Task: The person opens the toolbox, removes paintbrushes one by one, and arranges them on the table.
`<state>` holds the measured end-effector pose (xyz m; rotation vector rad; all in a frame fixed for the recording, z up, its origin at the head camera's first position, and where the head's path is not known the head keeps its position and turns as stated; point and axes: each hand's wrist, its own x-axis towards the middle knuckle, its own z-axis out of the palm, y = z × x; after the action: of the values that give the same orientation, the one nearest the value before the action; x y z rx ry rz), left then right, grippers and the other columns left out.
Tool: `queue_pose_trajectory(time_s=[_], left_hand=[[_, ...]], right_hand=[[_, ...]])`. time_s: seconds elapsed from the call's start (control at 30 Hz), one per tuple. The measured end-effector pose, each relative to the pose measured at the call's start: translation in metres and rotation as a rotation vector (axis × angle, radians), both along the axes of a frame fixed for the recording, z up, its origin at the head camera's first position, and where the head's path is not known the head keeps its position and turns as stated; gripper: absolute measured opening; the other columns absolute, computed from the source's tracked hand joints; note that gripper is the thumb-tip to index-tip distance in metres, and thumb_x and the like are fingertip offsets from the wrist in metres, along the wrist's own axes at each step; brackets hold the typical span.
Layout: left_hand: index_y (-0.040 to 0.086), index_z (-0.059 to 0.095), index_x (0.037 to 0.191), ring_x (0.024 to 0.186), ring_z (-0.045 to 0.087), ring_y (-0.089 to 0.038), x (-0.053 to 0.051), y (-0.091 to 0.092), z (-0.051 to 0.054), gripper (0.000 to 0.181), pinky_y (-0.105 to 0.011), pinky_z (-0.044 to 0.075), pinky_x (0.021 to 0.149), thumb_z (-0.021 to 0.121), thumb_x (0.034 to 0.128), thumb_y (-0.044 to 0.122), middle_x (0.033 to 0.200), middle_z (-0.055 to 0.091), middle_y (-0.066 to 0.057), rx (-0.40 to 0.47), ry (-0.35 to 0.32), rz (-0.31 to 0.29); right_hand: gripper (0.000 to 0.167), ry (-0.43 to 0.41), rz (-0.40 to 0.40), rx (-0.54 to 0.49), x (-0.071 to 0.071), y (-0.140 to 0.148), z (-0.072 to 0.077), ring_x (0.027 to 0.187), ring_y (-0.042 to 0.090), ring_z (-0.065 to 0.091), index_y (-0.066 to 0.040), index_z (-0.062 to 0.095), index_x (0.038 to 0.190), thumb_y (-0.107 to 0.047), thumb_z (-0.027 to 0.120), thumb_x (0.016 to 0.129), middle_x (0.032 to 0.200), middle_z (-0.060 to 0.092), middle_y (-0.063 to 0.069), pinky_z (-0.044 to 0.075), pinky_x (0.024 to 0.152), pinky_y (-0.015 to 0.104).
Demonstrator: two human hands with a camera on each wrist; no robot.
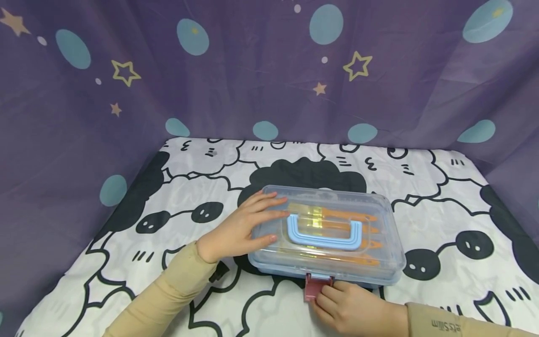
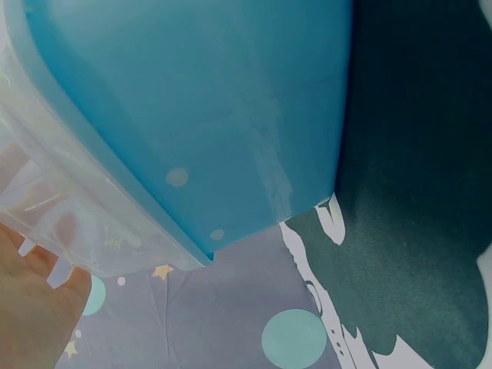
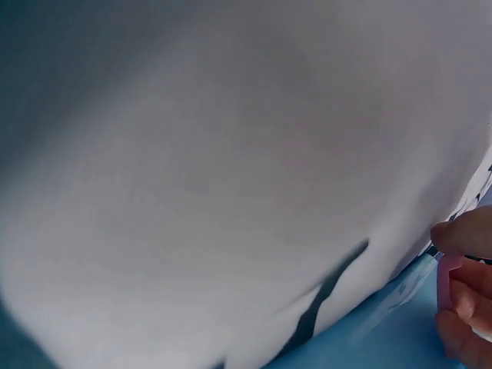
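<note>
A clear-lidded plastic box (image 1: pixel 381 210) with a blue base (image 2: pixel 207 115) sits on the patterned cloth. Several paintbrushes (image 1: pixel 345 215) with orange handles show through its lid, beneath a light blue carry handle (image 1: pixel 324 242) that lies folded down. My left hand (image 1: pixel 246 227) rests on the left end of the lid, fingers spread and fairly straight. At the front edge, a dark pink latch (image 1: pixel 313 288) stands out from the box. My right hand (image 1: pixel 351 309) pinches this latch; in the right wrist view the thumb and curled fingers are around the pink piece (image 3: pixel 444 284).
A white cloth (image 1: pixel 261 304) with black cartoon drawings covers the surface under the box. Purple curtains (image 1: pixel 252 84) with stars and blue ovals hang behind and at both sides. A small black object (image 1: pixel 219 270) shows beside the left wrist.
</note>
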<state>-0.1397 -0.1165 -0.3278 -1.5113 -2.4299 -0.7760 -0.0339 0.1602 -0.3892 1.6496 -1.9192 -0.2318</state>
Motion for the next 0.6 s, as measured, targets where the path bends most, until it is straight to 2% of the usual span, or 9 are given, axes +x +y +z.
queue_pose_trajectory(time_s=[0.23,0.6], left_hand=[[0.015,0.056,0.133,0.138,0.032,-0.027,0.0007,-0.0001,0.0011,0.044,-0.047,0.016,0.118,0.059,0.0930,0.033,0.146,0.043,-0.007,-0.007,-0.007,0.001],[0.015,0.056,0.132,0.138,0.033,-0.027,-0.0006,-0.0001,0.0000,0.044,-0.047,0.017,0.118,0.059,0.0926,0.034,0.146,0.044,-0.007,-0.009,0.006,0.002]], right_hand=[[0.047,0.076,-0.037,-0.003,-0.0020,-0.0017,-0.0032,0.063,0.009,0.046,-0.013,0.063,0.086,-0.005,0.019,0.101,0.078,0.057,-0.004,0.035,0.052,0.019],[0.049,0.080,-0.066,0.004,-0.0017,-0.0028,-0.0042,0.062,0.009,0.046,-0.013,0.064,0.086,-0.006,0.018,0.101,0.077,0.057,-0.004,0.033,0.050,0.020]])
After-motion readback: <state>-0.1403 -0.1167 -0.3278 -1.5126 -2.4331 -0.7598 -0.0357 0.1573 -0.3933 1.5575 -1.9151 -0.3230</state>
